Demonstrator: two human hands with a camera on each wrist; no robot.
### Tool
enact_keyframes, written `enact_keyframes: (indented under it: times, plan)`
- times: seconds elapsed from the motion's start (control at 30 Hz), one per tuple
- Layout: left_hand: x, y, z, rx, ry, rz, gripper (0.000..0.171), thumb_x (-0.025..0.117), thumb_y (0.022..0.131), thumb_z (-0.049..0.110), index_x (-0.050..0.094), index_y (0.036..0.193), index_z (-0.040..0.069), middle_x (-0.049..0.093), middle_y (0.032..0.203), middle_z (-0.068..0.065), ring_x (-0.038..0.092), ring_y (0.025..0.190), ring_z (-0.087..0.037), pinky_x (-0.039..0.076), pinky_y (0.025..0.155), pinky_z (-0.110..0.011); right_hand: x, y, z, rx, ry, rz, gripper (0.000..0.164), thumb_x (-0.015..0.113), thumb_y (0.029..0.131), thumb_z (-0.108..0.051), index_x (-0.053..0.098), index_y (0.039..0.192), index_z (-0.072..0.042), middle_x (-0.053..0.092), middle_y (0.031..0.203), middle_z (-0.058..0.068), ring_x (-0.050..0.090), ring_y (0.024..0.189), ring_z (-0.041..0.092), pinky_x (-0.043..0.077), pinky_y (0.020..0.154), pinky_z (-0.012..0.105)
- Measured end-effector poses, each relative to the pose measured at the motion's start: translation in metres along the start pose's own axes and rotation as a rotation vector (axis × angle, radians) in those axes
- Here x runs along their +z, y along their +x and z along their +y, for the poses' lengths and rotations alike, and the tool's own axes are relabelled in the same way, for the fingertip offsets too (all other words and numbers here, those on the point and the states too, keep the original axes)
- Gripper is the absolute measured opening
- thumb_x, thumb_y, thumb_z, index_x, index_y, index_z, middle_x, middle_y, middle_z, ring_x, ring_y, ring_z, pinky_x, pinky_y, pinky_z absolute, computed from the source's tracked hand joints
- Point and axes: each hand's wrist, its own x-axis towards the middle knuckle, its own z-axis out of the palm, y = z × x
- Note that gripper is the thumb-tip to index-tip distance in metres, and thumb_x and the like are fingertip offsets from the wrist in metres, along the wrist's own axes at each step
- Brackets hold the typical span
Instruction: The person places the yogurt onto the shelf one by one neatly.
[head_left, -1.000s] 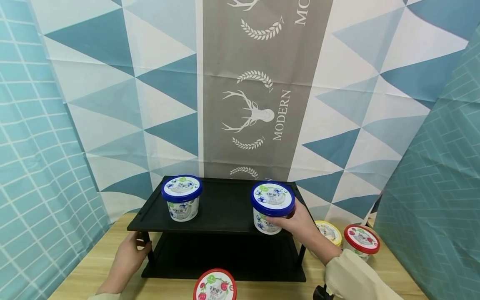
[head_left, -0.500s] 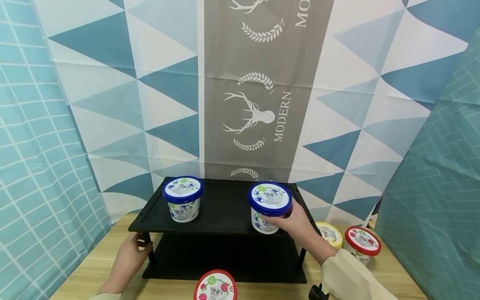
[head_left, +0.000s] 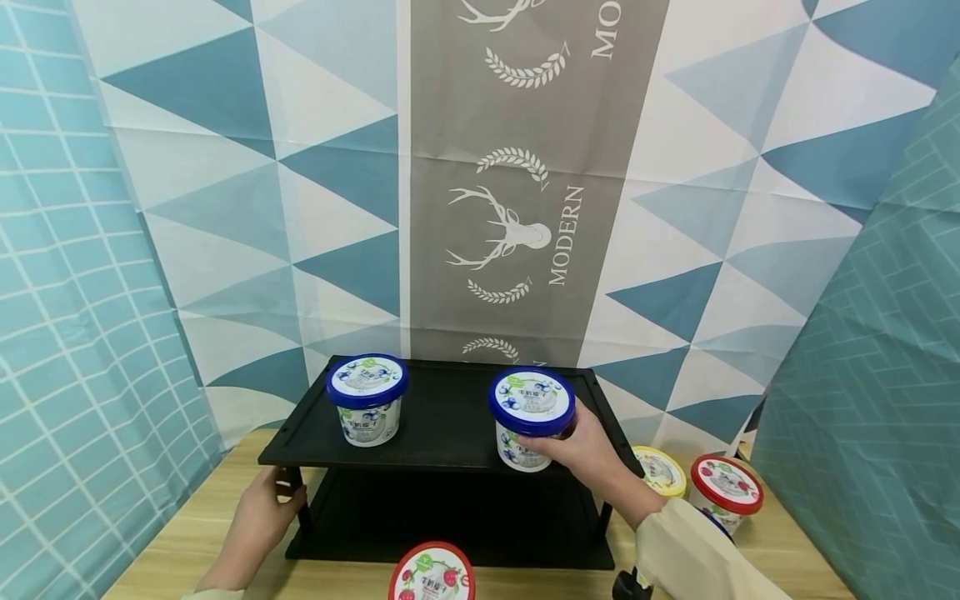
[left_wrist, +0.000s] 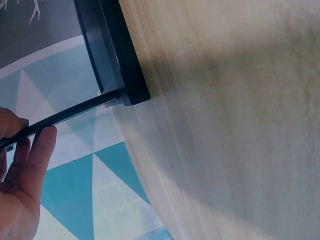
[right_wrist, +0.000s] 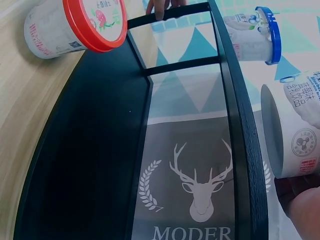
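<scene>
A two-tier black rack (head_left: 450, 425) stands on the table. My left hand (head_left: 258, 517) grips its front left post (left_wrist: 75, 110), thumb on one side and fingers on the other. Over the right part of the top shelf, my right hand (head_left: 581, 450) holds a blue-lidded tub (head_left: 532, 402) with blueberry pictures, upright, by its side. The tub's underside shows in the right wrist view, beside the shelf edge. A matching blue-lidded tub (head_left: 367, 400) sits on the top shelf's left side. In front of the rack is a red-lidded tub (right_wrist: 75, 27) with strawberry pictures.
To the rack's right, a yellow-lidded tub (head_left: 660, 472) and another red-lidded tub (head_left: 726, 487) stand on the wooden table (head_left: 795, 550). Part of a blue lid (head_left: 716, 522) peeks out behind the right sleeve (head_left: 697, 550). Patterned cloth (head_left: 337, 208) hangs behind.
My right hand has shifted a little to the left with the blue-lidded tub. A blue lid's edge has come into view past the right sleeve. The left hand keeps its grip on the post.
</scene>
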Motion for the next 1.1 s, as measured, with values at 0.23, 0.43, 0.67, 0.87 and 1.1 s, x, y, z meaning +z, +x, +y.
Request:
enact_keyframes:
  times: [0.23, 0.43, 0.67, 0.87, 1.1]
  plan:
    - [-0.001, 0.0, 0.0, -0.002, -0.009, -0.007, 0.047, 0.056, 0.08, 0.005, 0.039, 0.123, -0.002, 0.053, 0.1, -0.024, 0.06, 0.082, -0.033, 0.052, 0.06, -0.033, 0.005, 0.004, 0.0, -0.024, 0.014, -0.015, 0.069, 0.074, 0.069, -0.024, 0.038, 0.127, -0.018, 0.051, 0.122, 0.007, 0.05, 0.112, 0.027, 0.046, 0.091, 0.044]
    - [0.0, 0.0, 0.0, -0.021, -0.01, -0.021, 0.049, 0.055, 0.08, 0.004, 0.037, 0.125, -0.001, 0.052, 0.102, -0.023, 0.059, 0.083, -0.033, 0.052, 0.061, -0.033, 0.01, 0.006, -0.003, -0.026, 0.017, -0.023, 0.069, 0.074, 0.068, -0.027, 0.038, 0.127, -0.019, 0.052, 0.122, 0.006, 0.05, 0.113, 0.026, 0.045, 0.091, 0.044]
    - [-0.001, -0.001, 0.0, -0.011, -0.008, -0.011, 0.048, 0.056, 0.08, 0.005, 0.038, 0.124, -0.002, 0.053, 0.1, -0.024, 0.06, 0.082, -0.033, 0.053, 0.061, -0.033, 0.014, 0.01, -0.005, -0.032, 0.012, -0.025, 0.07, 0.075, 0.067, -0.028, 0.038, 0.127, -0.022, 0.051, 0.122, 0.003, 0.05, 0.113, 0.023, 0.044, 0.093, 0.044]
    - [-0.001, 0.001, 0.001, -0.019, -0.012, -0.006, 0.047, 0.055, 0.081, 0.007, 0.038, 0.124, 0.0, 0.053, 0.099, -0.023, 0.059, 0.084, -0.033, 0.052, 0.061, -0.034, 0.016, 0.012, -0.008, -0.042, 0.018, -0.029, 0.07, 0.075, 0.068, -0.029, 0.038, 0.127, -0.022, 0.051, 0.123, 0.003, 0.05, 0.114, 0.023, 0.043, 0.093, 0.045]
    - [-0.002, 0.0, 0.002, -0.036, -0.018, -0.019, 0.047, 0.055, 0.081, 0.006, 0.038, 0.125, 0.001, 0.053, 0.101, -0.023, 0.058, 0.088, -0.034, 0.053, 0.064, -0.035, 0.021, 0.015, -0.007, -0.042, 0.05, -0.049, 0.068, 0.074, 0.069, -0.026, 0.038, 0.127, -0.021, 0.051, 0.123, 0.004, 0.05, 0.113, 0.024, 0.043, 0.094, 0.045]
